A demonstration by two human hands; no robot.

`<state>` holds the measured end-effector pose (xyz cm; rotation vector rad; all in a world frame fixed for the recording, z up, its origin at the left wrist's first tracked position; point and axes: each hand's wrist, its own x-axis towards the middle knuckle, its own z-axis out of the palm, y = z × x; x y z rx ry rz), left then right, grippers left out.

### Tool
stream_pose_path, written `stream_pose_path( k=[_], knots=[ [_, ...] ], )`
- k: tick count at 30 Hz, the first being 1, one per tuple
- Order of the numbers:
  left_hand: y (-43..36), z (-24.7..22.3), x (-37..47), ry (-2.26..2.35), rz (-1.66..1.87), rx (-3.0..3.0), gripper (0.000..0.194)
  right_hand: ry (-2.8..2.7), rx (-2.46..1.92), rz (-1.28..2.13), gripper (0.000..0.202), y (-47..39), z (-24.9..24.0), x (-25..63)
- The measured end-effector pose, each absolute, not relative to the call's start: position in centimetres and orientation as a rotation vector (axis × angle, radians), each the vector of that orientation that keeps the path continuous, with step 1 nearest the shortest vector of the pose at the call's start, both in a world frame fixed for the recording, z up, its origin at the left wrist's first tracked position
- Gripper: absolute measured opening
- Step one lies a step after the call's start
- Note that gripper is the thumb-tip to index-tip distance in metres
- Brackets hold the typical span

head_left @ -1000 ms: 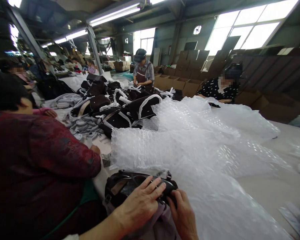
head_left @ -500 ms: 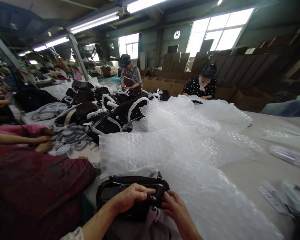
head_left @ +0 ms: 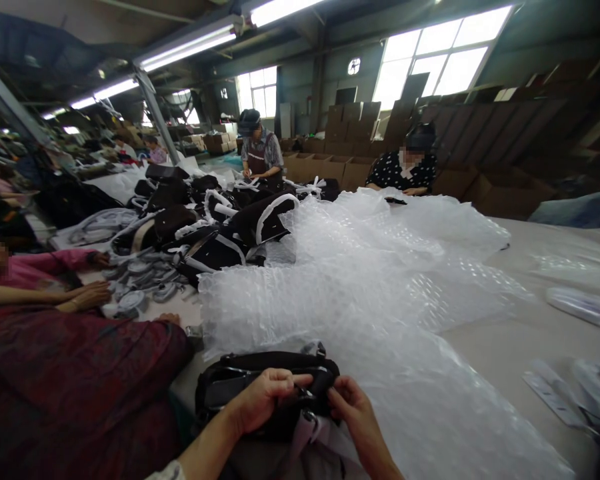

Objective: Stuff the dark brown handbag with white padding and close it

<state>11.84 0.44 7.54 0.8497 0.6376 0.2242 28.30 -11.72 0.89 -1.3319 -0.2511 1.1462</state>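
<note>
The black bag (head_left: 260,361) is set at the near side of the table (head_left: 510,327), directly before the wearer, with bubble wrap (head_left: 345,307) spread just beyond it and to its right. Its right end is attended to by both hands: the edge there seems to be pinched by the right hand (head_left: 356,408), thumb and forefinger drawn together, while the left hand (head_left: 267,397) is laid across the top, partly curled, its forefinger stretched out; whether anything is gripped by it cannot be told. The handling of that end is judged unfinished, since both hands are placed there. The bag is not covered by the wrap, and a pale strap (head_left: 306,437) is seen loose at its front. Whether the bag is filled or fully closed is not shown. Farther back, a pile of dark bags (head_left: 213,255) is touched by neither hand.
</note>
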Motion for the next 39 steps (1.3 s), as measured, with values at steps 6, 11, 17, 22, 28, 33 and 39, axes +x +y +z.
stream_pose_path(
  k=[6, 11, 17, 22, 28, 33, 39],
  knots=[
    [2.2, 8.7, 10.0, 0.862, 0.231, 1.468, 0.024, -0.057, -1.251, 1.174, 0.052, -12.2, 1.7, 30.8],
    [4.6, 11.1, 5.5, 0.997, 0.295, 2.115, 0.029, -0.004, -1.258, 1.169, 0.061, -13.1, 2.1, 34.0],
    [6.1, 11.1, -0.2, 1.243, 0.309, 2.43, 0.03, -0.117, -1.292, 1.198, 0.054, -13.5, 1.1, 33.3],
    [4.8, 10.7, -1.0, 1.244, 0.26, 2.385, 0.028, -0.538, -1.69, 0.976, 0.047, -14.0, -0.2, 34.6],
    [2.0, 12.2, 0.4, 0.944, 0.681, 2.464, 0.015, -1.275, -1.953, 0.369, 0.03, -11.0, 6.5, 32.9],
    [0.9, 12.8, 2.8, 0.783, 0.881, 2.5, 0.021, -1.666, -1.569, 0.817, 0.061, -5.7, 9.4, 23.4],
    [1.0, 9.3, 1.5, 1.217, 0.99, 2.234, 0.032, -1.548, -1.465, 1.1, 0.041, -2.6, 8.9, 19.7]
  ],
)
